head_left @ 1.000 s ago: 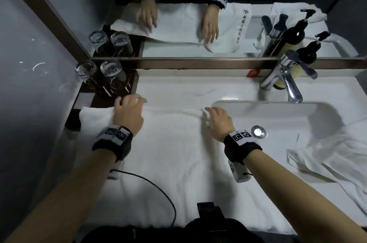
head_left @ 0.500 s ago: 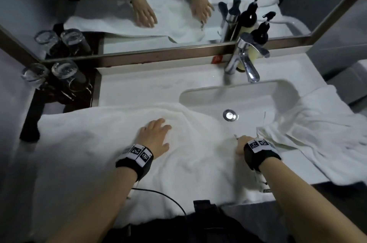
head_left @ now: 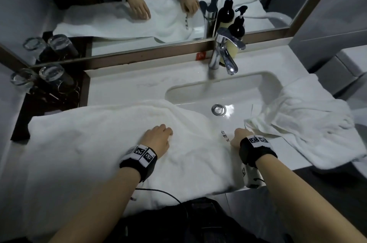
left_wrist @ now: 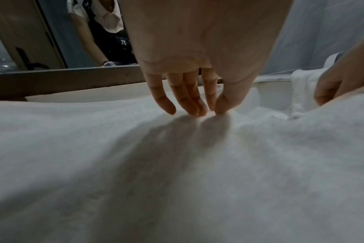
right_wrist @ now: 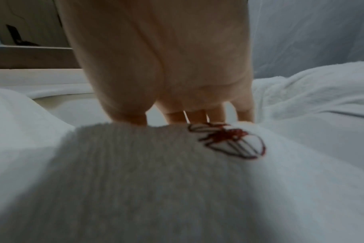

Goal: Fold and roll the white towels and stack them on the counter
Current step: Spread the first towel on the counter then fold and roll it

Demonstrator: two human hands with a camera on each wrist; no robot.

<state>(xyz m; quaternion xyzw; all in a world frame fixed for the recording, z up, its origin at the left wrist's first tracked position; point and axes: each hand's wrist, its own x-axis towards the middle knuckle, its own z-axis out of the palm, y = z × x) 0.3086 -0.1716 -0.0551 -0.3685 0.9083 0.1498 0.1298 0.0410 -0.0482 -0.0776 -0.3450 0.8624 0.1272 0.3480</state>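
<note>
A large white towel (head_left: 89,143) lies spread over the left counter, and its right part sags over the sink's front rim. My left hand (head_left: 164,132) rests on its middle, with straight fingers (left_wrist: 189,105) pressing the cloth by their tips. My right hand (head_left: 237,136) is at the towel's right edge beside a dark red embroidered mark (right_wrist: 229,141). Its fingers (right_wrist: 197,115) and thumb curl over that raised edge and hold it; their tips are hidden behind the fold. A second white towel (head_left: 309,123) lies crumpled on the counter to the right of the sink.
The sink basin (head_left: 238,89) and chrome faucet (head_left: 224,53) are straight ahead, with a pump bottle (head_left: 232,52) behind the faucet. Two glasses (head_left: 51,77) stand on a dark tray (head_left: 23,121) at the far left. A mirror (head_left: 139,48) runs along the back.
My left hand has drawn back from the towel's far edge to its middle. My right hand has slid right and toward me to the towel's right edge. Little has moved in the last half second.
</note>
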